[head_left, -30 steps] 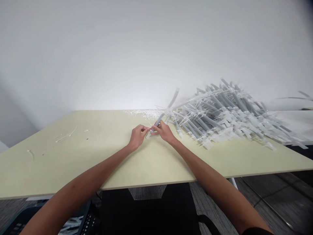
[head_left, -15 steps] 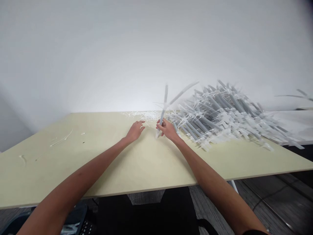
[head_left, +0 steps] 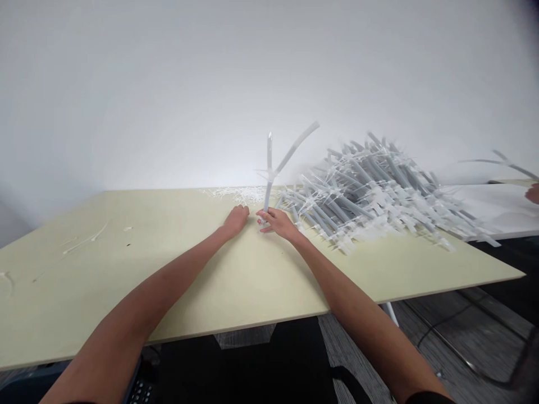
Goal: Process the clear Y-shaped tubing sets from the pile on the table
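My right hand (head_left: 275, 222) grips the lower stem of a grey Y-shaped tube piece (head_left: 268, 193), which stands upright with two arms spreading above a white tied joint. Just left of it, my left hand (head_left: 236, 220) is closed near the table surface, at the front of a scatter of thin white ties (head_left: 242, 194). Whatever its fingers hold, if anything, is hidden. Right of my hands lies a large heap of similar grey tube pieces (head_left: 357, 191) with white ends and ties.
The pale yellow table (head_left: 236, 292) carries a few loose ties (head_left: 86, 242) on its left. At the far right, another person's hand (head_left: 533, 193) holds a branched grey piece (head_left: 507, 161). A dark basket (head_left: 141, 387) is below the front edge.
My left hand has gone from open to closed. The Y-shaped piece stays in my right hand, its arms a little higher. The view has shifted right, and another person's hand now shows.
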`<state>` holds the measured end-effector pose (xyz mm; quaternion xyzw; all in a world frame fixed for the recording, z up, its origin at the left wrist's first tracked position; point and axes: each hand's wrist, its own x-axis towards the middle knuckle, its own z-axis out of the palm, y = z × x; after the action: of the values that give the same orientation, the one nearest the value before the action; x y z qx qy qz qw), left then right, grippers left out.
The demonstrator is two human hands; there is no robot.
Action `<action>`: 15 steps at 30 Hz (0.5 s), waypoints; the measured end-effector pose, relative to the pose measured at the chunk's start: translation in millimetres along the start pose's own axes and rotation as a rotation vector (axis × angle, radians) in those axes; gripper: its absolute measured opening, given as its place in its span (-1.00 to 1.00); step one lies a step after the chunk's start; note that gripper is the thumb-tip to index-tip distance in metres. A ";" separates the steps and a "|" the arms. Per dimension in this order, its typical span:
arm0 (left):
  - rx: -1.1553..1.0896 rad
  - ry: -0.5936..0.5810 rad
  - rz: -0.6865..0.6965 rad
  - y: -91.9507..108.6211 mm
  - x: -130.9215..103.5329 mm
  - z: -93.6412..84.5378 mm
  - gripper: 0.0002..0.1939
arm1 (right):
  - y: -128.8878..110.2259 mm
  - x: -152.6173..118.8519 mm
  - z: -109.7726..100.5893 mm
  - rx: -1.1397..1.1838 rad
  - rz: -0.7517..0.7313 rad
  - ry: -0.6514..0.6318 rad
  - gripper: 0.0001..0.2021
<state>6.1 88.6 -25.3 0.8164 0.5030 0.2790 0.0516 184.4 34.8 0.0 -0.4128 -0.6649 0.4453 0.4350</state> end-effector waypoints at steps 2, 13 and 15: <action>0.036 -0.005 0.020 2.8 -14.7 -5.2 -0.81 | 2.5 1.7 -0.4 0.022 0.006 -0.001 -0.72; -0.066 0.006 0.033 26.2 -69.7 -29.0 -0.82 | 2.9 4.4 -9.1 -0.212 -0.107 -0.041 -0.74; -0.089 0.024 0.065 27.6 -69.3 -27.9 -0.80 | 2.0 4.4 -10.5 -0.286 -0.133 -0.033 -0.74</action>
<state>-9.6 10.7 -19.8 0.8258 0.4639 0.3125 0.0725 193.4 41.9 1.4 -0.4181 -0.7545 0.3231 0.3893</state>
